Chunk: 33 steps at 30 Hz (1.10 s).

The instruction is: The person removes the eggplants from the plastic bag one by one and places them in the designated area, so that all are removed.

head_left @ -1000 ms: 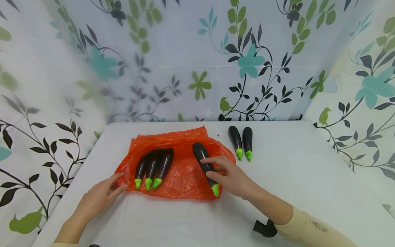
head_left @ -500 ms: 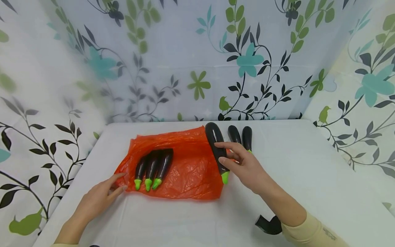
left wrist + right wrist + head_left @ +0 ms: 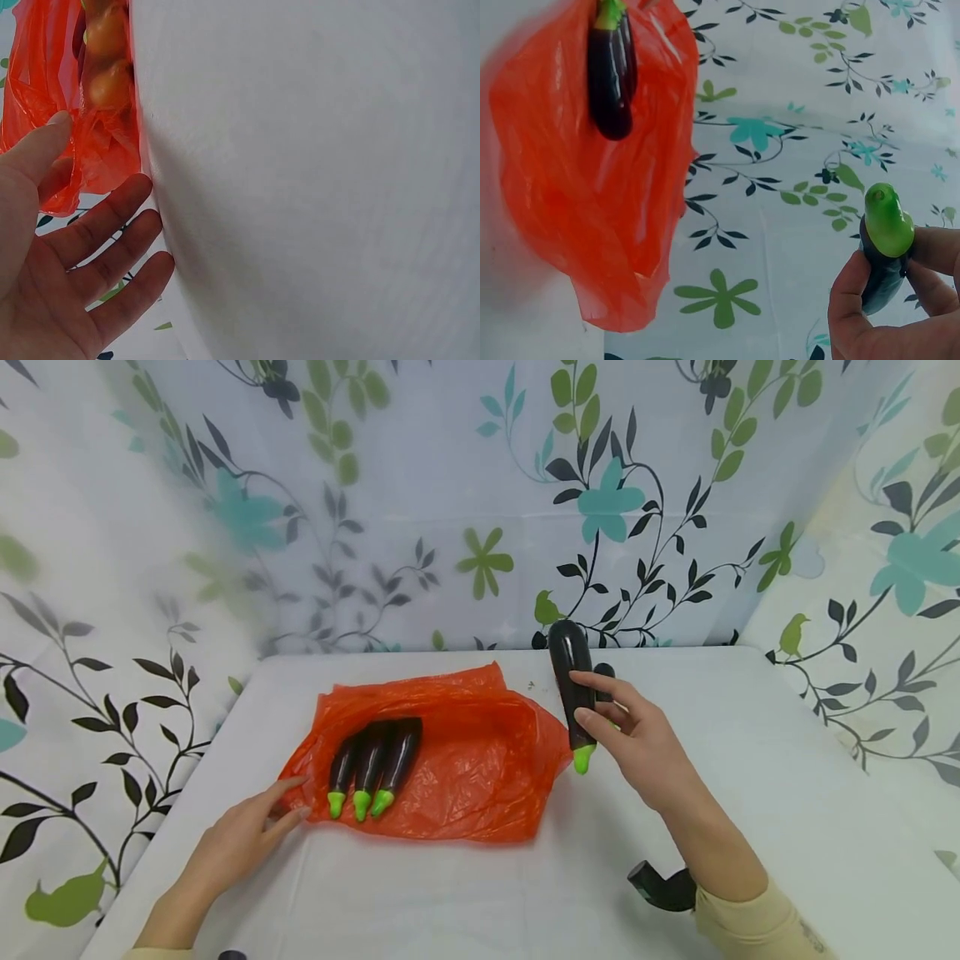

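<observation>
My right hand (image 3: pixel 637 739) pinches a dark eggplant (image 3: pixel 570 681) between thumb and fingers, raised to the right of the red plastic bag (image 3: pixel 480 785). Its green stem end (image 3: pixel 889 221) points toward the camera in the right wrist view. The bag lies spread on the table with its mouth toward me. Inside it, at the left, several-inch-long dark eggplants (image 3: pixel 369 768) lie side by side, green stems outward. My left hand (image 3: pixel 236 852) holds the bag's left edge between thumb and index finger, the other fingers (image 3: pixel 124 292) spread loosely.
Behind the raised eggplant, another eggplant (image 3: pixel 604 670) shows in part at the table's back right. A black curved object (image 3: pixel 663 887) lies near my right forearm. The white table (image 3: pixel 420 902) ends at a leaf-patterned curtain (image 3: pixel 420 510).
My right hand has lifted the eggplant off the bag's right side and carried it right and toward the back of the table. My left hand has stayed at the bag's edge.
</observation>
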Motion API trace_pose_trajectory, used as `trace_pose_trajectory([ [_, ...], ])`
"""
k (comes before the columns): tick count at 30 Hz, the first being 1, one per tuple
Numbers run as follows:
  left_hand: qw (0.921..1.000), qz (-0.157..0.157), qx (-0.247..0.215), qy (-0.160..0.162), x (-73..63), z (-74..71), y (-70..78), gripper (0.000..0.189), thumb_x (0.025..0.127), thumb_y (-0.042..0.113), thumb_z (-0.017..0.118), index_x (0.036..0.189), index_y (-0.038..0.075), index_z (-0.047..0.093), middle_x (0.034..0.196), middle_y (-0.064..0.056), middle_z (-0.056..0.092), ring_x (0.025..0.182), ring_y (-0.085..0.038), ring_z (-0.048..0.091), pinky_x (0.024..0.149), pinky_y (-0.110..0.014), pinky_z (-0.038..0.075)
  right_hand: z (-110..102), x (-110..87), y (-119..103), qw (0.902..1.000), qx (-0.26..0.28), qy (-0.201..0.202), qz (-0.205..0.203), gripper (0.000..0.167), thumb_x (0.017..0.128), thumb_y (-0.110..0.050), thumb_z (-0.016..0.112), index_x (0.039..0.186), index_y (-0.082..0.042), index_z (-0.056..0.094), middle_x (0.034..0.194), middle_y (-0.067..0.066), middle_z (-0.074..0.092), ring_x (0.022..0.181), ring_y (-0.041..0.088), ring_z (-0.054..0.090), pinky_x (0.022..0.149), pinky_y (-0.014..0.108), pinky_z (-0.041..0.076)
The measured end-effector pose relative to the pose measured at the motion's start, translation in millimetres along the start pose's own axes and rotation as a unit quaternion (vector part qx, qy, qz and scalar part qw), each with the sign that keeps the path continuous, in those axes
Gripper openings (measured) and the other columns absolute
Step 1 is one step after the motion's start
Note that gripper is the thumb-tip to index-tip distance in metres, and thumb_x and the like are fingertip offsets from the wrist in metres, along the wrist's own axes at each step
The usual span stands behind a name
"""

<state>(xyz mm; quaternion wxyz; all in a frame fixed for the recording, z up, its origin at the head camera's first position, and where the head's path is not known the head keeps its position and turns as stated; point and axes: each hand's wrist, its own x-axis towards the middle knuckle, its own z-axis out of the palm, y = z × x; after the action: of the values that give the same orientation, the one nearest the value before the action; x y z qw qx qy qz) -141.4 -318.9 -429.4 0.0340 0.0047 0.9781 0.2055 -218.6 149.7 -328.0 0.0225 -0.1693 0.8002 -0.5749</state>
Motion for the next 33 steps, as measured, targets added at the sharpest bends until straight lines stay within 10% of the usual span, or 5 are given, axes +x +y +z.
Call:
trace_pose_trajectory([
  [11, 1.0000, 0.002, -0.001, 0.005, -0.7, 0.3, 0.6, 0.056, 0.094, 0.040, 0.064, 0.138, 0.008, 0.051, 0.095, -0.006, 0.066, 0.083, -0.021, 0.060, 0.070, -0.048, 0.052, -34.9, 5.2, 2.2, 0.9974, -0.037, 0.059, -0.014, 0.048, 0.100, -0.032, 0.056, 0.146, -0.026, 0.045, 0.139, 0.012, 0.049, 0.113, 0.015, 0.059, 0.106, 0.052, 0.037],
  [20, 1.0000, 0.004, 0.001, 0.009, -1.0, 1.3, 0.6, 0.056, 0.093, 0.040, 0.065, 0.139, 0.010, 0.051, 0.095, -0.005, 0.066, 0.083, -0.021, 0.061, 0.070, -0.048, 0.052, -65.8, 22.4, 31.9, 0.9884, -0.129, 0.074, -0.028, 0.047, 0.103, -0.026, 0.052, 0.148, -0.017, 0.042, 0.148, 0.016, 0.030, 0.120, 0.033, 0.056, 0.081, 0.015, 0.043],
  [27, 1.0000, 0.005, -0.002, 0.007, -2.3, 1.2, 0.2, 0.055, 0.094, 0.040, 0.064, 0.139, 0.010, 0.051, 0.094, -0.003, 0.066, 0.083, -0.020, 0.061, 0.068, -0.046, 0.052, -79.6, 37.9, 64.1, 0.9908, -0.120, 0.060, 0.020, 0.052, 0.103, -0.032, 0.050, 0.151, -0.016, 0.038, 0.149, 0.022, 0.034, 0.118, 0.039, 0.055, 0.101, 0.061, 0.034],
  [33, 1.0000, 0.006, -0.003, 0.005, -1.3, -0.1, 0.7, 0.056, 0.094, 0.042, 0.063, 0.139, 0.010, 0.050, 0.095, -0.003, 0.066, 0.082, -0.019, 0.060, 0.067, -0.045, 0.051, -87.5, 47.5, 86.5, 0.9895, -0.110, 0.063, 0.069, 0.056, 0.102, -0.037, 0.052, 0.152, -0.018, 0.036, 0.154, 0.022, 0.029, 0.132, 0.043, 0.044, 0.104, 0.068, 0.027],
])
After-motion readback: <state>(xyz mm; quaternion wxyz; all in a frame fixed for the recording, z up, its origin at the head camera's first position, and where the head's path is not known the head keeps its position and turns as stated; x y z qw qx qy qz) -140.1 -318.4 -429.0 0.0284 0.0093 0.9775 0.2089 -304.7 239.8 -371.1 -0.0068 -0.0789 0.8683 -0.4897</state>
